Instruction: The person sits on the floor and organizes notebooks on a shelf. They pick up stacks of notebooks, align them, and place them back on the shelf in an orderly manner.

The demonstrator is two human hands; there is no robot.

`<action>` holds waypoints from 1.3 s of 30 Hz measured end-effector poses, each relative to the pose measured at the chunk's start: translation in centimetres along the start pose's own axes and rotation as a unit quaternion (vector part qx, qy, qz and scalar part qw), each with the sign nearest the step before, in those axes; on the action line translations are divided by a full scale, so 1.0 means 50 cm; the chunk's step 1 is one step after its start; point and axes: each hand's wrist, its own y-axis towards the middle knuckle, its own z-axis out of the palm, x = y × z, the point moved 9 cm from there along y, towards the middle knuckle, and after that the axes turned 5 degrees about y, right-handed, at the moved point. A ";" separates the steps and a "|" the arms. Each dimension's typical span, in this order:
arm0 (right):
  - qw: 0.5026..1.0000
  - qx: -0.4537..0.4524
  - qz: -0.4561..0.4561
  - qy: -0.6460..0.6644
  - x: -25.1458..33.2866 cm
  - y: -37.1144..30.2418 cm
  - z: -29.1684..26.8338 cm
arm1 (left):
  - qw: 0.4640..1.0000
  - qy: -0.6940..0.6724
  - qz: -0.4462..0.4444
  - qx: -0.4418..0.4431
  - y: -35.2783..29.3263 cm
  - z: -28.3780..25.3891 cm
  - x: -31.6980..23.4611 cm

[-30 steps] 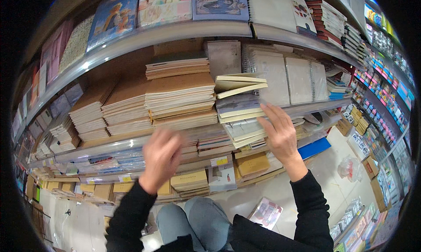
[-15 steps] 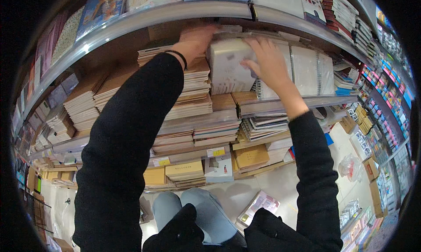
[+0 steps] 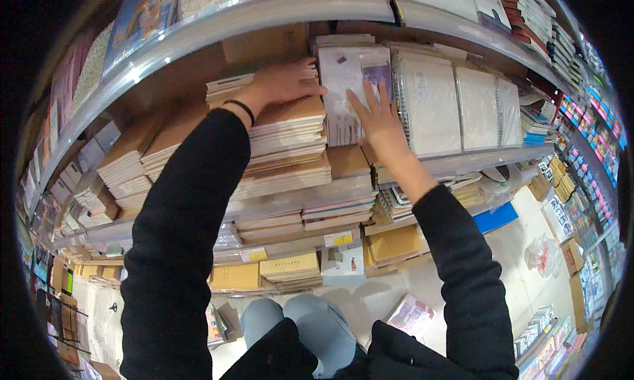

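A white-covered notebook (image 3: 338, 92) with a purple patch stands upright on the shelf, facing me. Across its front lies my right hand (image 3: 383, 123), fingers spread flat and holding nothing. My left hand (image 3: 281, 86) rests over a stack of brown-covered notebooks (image 3: 290, 134) just left of it. Its fingers are stretched out, their tips near the white notebook's left edge. To the right of the white notebook, plastic-wrapped spiral notebooks (image 3: 429, 106) stand upright in a row.
A metal shelf edge (image 3: 251, 24) runs above my hands, with picture-covered books on top. More brown notebook piles (image 3: 124, 163) sit at the left. Yellow-covered books (image 3: 288, 266) fill the lowest level. On the floor lie a pink-covered pack (image 3: 411, 314) and a clear plastic bag (image 3: 543, 256).
My right hand has come down from the white notebook's top edge onto its front, and the notebook stands straighter. My left hand has moved down and left, onto the brown stack.
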 end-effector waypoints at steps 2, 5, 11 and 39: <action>1.000 -0.012 0.008 0.005 -0.002 0.018 0.011 | 1.000 0.018 -0.014 -0.011 -0.005 -0.006 0.000; 0.999 0.025 0.014 0.037 -0.005 0.023 0.023 | 0.997 0.060 -0.006 -0.048 -0.034 -0.027 -0.013; 1.000 0.011 -0.012 0.015 -0.004 0.025 -0.025 | 0.988 0.005 0.036 -0.150 -0.150 -0.099 -0.036; 0.866 -0.101 0.232 0.431 -0.024 -0.314 -0.117 | 0.871 -0.362 -0.307 -0.132 -0.981 0.436 -0.125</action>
